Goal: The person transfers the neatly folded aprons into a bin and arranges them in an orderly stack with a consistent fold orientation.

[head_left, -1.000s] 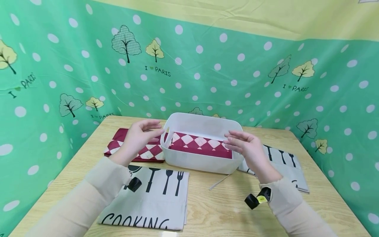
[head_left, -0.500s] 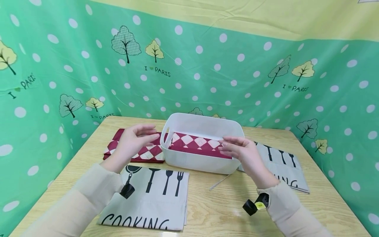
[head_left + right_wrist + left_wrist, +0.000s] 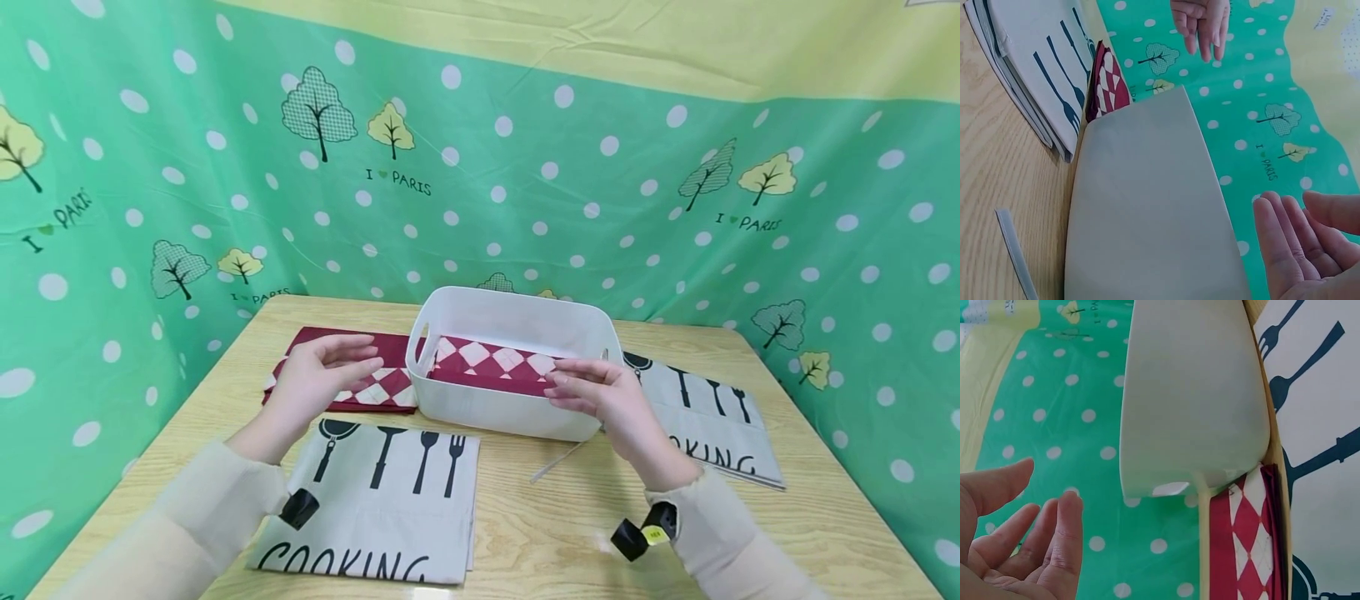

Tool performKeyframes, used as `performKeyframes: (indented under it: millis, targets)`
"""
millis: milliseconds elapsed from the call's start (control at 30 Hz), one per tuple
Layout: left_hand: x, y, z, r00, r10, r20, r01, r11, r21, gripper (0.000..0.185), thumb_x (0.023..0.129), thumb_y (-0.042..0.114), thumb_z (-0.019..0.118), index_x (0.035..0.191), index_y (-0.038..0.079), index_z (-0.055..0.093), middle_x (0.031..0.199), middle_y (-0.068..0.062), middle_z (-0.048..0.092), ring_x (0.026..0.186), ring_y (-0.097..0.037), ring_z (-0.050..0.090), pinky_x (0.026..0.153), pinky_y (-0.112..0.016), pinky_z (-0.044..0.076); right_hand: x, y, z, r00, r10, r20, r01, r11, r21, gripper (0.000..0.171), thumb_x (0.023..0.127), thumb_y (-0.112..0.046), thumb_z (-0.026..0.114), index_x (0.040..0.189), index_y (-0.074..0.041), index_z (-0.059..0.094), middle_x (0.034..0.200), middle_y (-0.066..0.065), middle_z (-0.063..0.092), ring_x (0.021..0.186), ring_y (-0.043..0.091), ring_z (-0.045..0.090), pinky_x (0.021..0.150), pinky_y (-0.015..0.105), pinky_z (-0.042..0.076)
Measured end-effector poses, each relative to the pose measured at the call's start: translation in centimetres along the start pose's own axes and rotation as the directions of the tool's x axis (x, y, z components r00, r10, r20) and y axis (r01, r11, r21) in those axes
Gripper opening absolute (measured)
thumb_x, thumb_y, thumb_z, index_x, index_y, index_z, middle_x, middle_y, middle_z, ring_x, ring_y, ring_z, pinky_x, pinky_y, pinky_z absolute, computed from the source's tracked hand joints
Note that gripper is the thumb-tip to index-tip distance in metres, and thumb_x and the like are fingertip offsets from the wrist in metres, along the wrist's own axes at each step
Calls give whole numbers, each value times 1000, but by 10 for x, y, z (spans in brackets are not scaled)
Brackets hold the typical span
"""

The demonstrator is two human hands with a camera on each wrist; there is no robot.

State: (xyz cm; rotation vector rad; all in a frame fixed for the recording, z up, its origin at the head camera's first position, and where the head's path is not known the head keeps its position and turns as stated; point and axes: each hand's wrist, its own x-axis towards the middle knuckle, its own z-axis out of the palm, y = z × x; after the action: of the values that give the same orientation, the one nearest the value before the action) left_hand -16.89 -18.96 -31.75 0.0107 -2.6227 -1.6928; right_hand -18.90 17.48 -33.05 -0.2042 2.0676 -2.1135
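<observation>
A white plastic basket [image 3: 495,410] stands at the middle of the table, with a folded red-and-white diamond-patterned cloth [image 3: 487,385] inside. My left hand [image 3: 311,385] hovers in the air over a second folded red-and-white cloth [image 3: 390,396], left of the basket, fingers relaxed and holding nothing. In front of the basket's right end hangs my right hand [image 3: 611,408], fingers loosely extended, also holding nothing. The left wrist view shows the left thumb and fingers [image 3: 1066,544] apart. In the right wrist view, the right fingers [image 3: 1279,240] are bare of any object.
A folded white cloth with black utensil prints and "COOKING" [image 3: 375,517] lies front left. A similar folded cloth [image 3: 705,425] lies right of the basket. A thin pale strip [image 3: 551,464] lies before the basket. A green dotted curtain [image 3: 525,192] encloses the table.
My left hand has drawn left and a little down, away from the basket. My right hand has shifted slightly left and down. The basket and cloths stay in place.
</observation>
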Motion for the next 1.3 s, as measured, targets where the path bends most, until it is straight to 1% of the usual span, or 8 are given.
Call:
performKeyframes:
  millis: [167,300,400,533,667,933,1133,1300]
  targets:
    - [-6,-8,-3,1000,-4,-18,4,1000,11,55,94,31,69,140,5,54,132,-19,63,111,-26,68,83,-25,59,-2,6,3,999,-8,36,7,999,35,25,94,0,63,118,5,65,96,0,76,84,16,75,83,33,60]
    - [-10,-15,-7,1000,-7,-26,7,1000,9,55,94,32,69,139,4,54,131,-21,63,106,-20,69,80,-23,59,-3,11,6,999,-1,42,0,999,35,30,94,2,61,122,10,61,95,0,76,84,16,75,82,32,60]
    - [-13,-19,-10,1000,-12,-19,12,1000,0,56,94,31,68,140,2,53,132,-22,63,103,-14,70,80,-24,59,-3,15,9,999,13,34,-14,1000,27,34,94,3,60,126,14,57,94,0,76,83,15,75,81,32,61]
    - [-17,-23,-16,1000,-25,-15,25,1000,8,56,94,32,69,139,3,53,132,-21,63,97,-2,69,80,-23,59,-4,20,14,999,23,35,-25,999,37,34,93,4,60,125,14,57,94,0,77,82,15,75,81,33,61]
    - [-21,-26,-21,1000,-24,-14,24,1000,1,57,93,31,69,139,1,53,132,-22,62,91,6,66,79,-21,58,-4,25,19,999,40,34,-42,998,45,35,93,2,62,126,14,57,93,1,77,81,15,75,80,34,61]
    - [-28,-38,-27,999,-50,-7,50,999,-18,58,94,30,69,139,-2,52,128,-19,65,92,5,68,79,-21,59,-8,37,26,998,49,50,-54,994,97,36,91,3,62,125,16,56,93,3,77,81,17,75,80,35,61]
    - [-34,-51,-27,996,-89,-8,89,994,-69,61,93,29,70,141,-3,50,122,-8,70,91,8,66,79,-23,59,-11,47,32,995,42,89,-52,993,111,38,91,4,62,126,18,54,102,15,75,84,18,75,81,35,61]
    - [-38,-63,-25,991,-129,-17,127,988,-82,62,92,28,71,141,-4,49,117,-4,72,90,6,67,78,-22,59,-14,52,38,994,66,82,-73,994,80,39,92,2,62,126,18,54,108,22,73,84,17,74,81,35,61]
